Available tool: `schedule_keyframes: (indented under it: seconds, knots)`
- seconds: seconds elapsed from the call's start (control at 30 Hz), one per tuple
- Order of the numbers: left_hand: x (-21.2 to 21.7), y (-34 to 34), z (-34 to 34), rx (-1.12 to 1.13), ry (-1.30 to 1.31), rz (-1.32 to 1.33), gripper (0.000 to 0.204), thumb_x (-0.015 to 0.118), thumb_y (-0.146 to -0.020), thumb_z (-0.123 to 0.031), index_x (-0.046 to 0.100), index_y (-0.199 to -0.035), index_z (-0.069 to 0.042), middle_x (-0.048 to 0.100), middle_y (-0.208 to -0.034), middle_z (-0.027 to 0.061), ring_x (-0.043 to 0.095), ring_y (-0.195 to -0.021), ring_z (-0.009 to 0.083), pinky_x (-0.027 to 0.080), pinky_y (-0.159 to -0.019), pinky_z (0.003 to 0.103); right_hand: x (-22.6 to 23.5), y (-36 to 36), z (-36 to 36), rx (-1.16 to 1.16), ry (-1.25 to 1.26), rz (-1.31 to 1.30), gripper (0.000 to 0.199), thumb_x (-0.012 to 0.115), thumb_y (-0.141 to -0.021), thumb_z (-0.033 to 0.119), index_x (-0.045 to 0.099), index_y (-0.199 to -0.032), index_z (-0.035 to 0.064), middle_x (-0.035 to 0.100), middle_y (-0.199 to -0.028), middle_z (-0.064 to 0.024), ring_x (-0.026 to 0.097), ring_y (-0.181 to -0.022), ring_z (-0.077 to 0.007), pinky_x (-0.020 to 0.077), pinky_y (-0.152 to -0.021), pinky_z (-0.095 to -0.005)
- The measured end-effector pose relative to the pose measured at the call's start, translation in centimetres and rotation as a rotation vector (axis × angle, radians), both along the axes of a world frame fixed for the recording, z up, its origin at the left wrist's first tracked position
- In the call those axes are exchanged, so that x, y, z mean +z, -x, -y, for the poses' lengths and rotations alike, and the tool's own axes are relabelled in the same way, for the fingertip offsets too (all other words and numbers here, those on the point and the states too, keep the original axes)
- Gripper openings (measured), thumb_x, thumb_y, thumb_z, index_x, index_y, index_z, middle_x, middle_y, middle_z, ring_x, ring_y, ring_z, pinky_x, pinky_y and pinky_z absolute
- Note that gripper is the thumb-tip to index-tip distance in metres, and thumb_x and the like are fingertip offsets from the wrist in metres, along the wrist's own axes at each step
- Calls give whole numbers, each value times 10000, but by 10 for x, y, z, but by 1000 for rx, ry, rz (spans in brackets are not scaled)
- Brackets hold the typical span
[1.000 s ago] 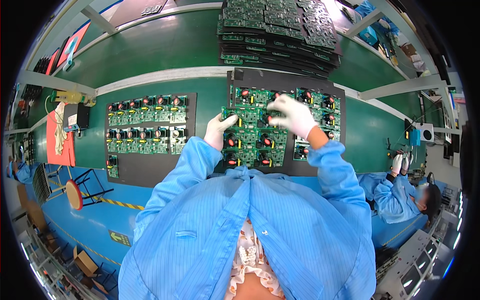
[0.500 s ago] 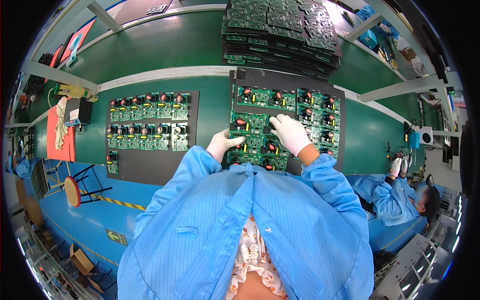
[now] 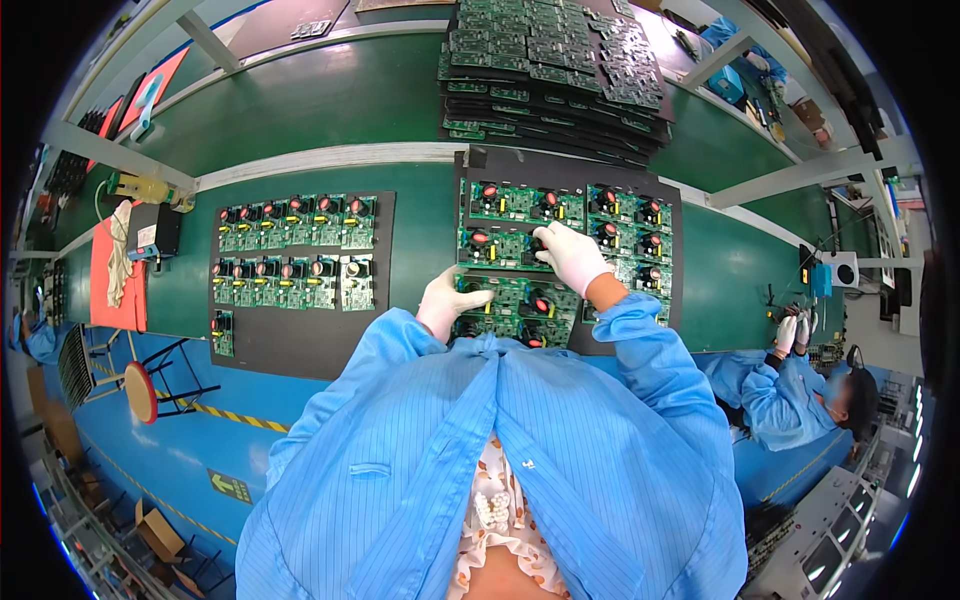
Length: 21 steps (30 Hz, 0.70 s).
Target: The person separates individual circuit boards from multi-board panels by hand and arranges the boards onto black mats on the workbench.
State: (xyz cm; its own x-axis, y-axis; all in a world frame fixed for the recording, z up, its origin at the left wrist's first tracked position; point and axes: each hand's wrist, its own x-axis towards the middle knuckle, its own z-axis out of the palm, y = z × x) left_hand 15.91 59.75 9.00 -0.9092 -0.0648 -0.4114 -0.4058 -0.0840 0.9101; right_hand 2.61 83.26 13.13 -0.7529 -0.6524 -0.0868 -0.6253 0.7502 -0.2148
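Green circuit boards [image 3: 505, 245] with red and black parts lie in rows on a black mat [image 3: 672, 300] in front of me. My left hand [image 3: 448, 303], in a white glove, rests with curled fingers on the near left board of that mat. My right hand [image 3: 570, 256], also gloved, presses down on a board in the middle row, fingers bent over a black part. Whether either hand grips a board I cannot tell. My blue sleeves and coat fill the lower half of the view.
A second black mat [image 3: 300, 335] with two rows of smaller boards lies to the left. A tall stack of boards [image 3: 555, 75] sits at the back. Another person in blue [image 3: 790, 385] works at the right. A red stool [image 3: 140, 390] stands at the left below.
My right hand has drawn back from the far right boards to the middle row. My left hand has slid down toward the near left board.
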Motion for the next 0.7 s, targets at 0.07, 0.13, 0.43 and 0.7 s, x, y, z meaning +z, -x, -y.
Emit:
schedule_keyframes:
  seconds: [0.07, 0.13, 0.43, 0.7]
  knots:
    - [6, 1, 3, 26, -9, 106, 612, 853, -727, -199, 604, -1235, 34, 698, -1036, 151, 654, -903, 191, 518, -849, 293, -1, 1, 0, -2, -75, -6, 282, 648, -900, 253, 594, -1141, 118, 604, -1029, -79, 646, -891, -282, 531, -764, -382]
    - [13, 5, 5, 41, -16, 214, 614, 842, -747, -204, 593, -1252, 41, 690, -1051, 155, 645, -933, 206, 508, -876, 300, -3, 0, -3, -13, -152, -8, 291, 652, -896, 261, 604, -1157, 143, 599, -1059, -56, 645, -906, -278, 526, -767, -373]
    - [18, 27, 2, 25, 39, 114, 701, 862, -707, -161, 550, -1298, 54, 653, -1147, 192, 634, -1009, 232, 503, -917, 324, 25, -58, -9, 46, 79, 25, 235, 656, -872, 247, 620, -1072, 129, 581, -1048, -70, 630, -895, -290, 535, -769, -372]
    - [-32, -8, 15, 136, 178, -297, 892, 842, -684, -92, 384, -1435, 52, 561, -1277, 228, 577, -1139, 297, 443, -1025, 378, -4, -73, -4, 83, 176, -150, 105, 591, -867, 175, 608, -915, 83, 553, -981, -119, 616, -802, -296, 552, -713, -374]
